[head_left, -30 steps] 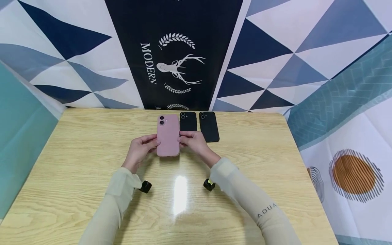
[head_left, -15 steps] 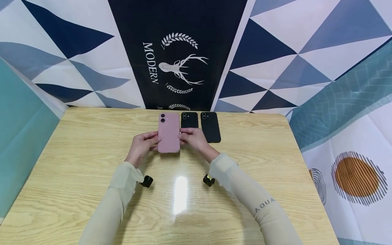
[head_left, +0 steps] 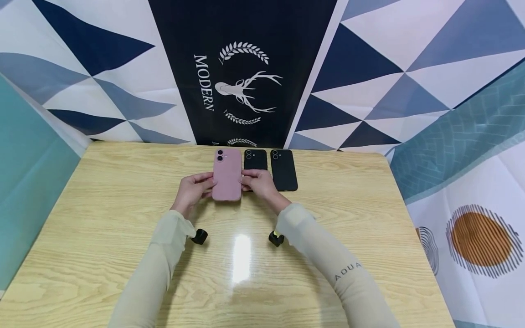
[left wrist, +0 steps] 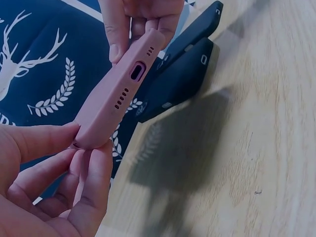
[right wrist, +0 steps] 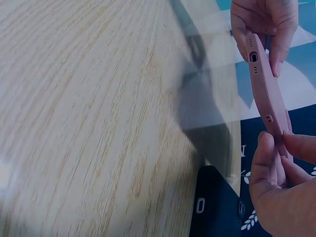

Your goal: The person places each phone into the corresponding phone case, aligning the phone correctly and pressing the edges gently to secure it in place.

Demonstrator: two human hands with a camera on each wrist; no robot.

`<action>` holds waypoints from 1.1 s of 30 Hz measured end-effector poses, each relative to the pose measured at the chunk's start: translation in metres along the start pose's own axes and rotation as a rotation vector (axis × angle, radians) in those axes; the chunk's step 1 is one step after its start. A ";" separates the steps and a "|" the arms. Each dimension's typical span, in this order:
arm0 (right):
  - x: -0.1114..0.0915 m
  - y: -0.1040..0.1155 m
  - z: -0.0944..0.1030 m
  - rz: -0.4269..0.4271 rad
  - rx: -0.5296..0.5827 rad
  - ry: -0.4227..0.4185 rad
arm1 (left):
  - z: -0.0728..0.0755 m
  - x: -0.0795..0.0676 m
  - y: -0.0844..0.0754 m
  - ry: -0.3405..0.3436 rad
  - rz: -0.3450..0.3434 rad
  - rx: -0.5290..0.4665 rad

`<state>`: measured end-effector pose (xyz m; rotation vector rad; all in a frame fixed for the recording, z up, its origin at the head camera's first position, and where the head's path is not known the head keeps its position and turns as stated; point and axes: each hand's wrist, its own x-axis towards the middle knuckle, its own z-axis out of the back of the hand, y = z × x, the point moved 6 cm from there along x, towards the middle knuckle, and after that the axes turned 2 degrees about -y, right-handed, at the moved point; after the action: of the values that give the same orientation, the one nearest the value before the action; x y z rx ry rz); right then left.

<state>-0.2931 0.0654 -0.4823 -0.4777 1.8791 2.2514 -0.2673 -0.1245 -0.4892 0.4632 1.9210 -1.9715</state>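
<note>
A pink phone (head_left: 227,180), its two camera lenses at the top left, is raised off the wooden table; its shadow falls on the tabletop in both wrist views. My left hand (head_left: 192,190) pinches its left edge between thumb and fingers. On the opposite edge, my right hand (head_left: 264,184) pinches it the same way. The bottom edge, with a charging-port opening (left wrist: 138,72) and small speaker holes, shows in the left wrist view. Just right of the pink phone lies a black phone (head_left: 255,159), partly hidden by my right hand. A second black phone (head_left: 284,171) lies beside it.
The light wooden table (head_left: 348,218) ends at a patterned cloth backdrop (head_left: 246,27) close behind the phones. Small black devices, a left one (head_left: 199,236) and a right one (head_left: 276,238), sit at my wrists.
Both hands have moved the pink phone slightly away from me, toward the back edge. Their pinch on it looks the same. The black phones stay in place; the head view has shifted a little.
</note>
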 end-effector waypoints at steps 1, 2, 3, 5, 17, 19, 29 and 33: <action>0.001 0.000 0.000 -0.001 0.001 -0.003 | 0.000 0.001 0.000 0.001 0.001 -0.002; 0.002 0.000 0.000 -0.002 0.004 -0.003 | 0.000 0.002 0.000 0.000 0.004 -0.005; 0.003 0.000 0.000 -0.006 0.004 -0.004 | 0.000 0.003 0.000 -0.004 0.008 -0.009; 0.006 -0.002 -0.001 -0.009 0.004 -0.004 | -0.001 0.005 0.000 -0.007 0.015 -0.010; 0.020 -0.006 0.000 -0.032 -0.024 -0.024 | -0.005 0.020 0.002 -0.020 0.009 -0.002; 0.021 -0.006 -0.001 -0.033 -0.028 -0.022 | -0.004 0.022 0.003 -0.025 0.013 0.007; 0.032 -0.007 -0.009 -0.040 -0.052 -0.048 | 0.002 0.034 0.006 -0.035 0.026 -0.001; 0.035 -0.009 -0.012 -0.046 -0.086 -0.051 | 0.003 0.038 0.008 -0.046 0.027 0.019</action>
<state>-0.3215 0.0531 -0.5050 -0.4657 1.7355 2.2989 -0.2973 -0.1290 -0.5137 0.4423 1.8603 -1.9682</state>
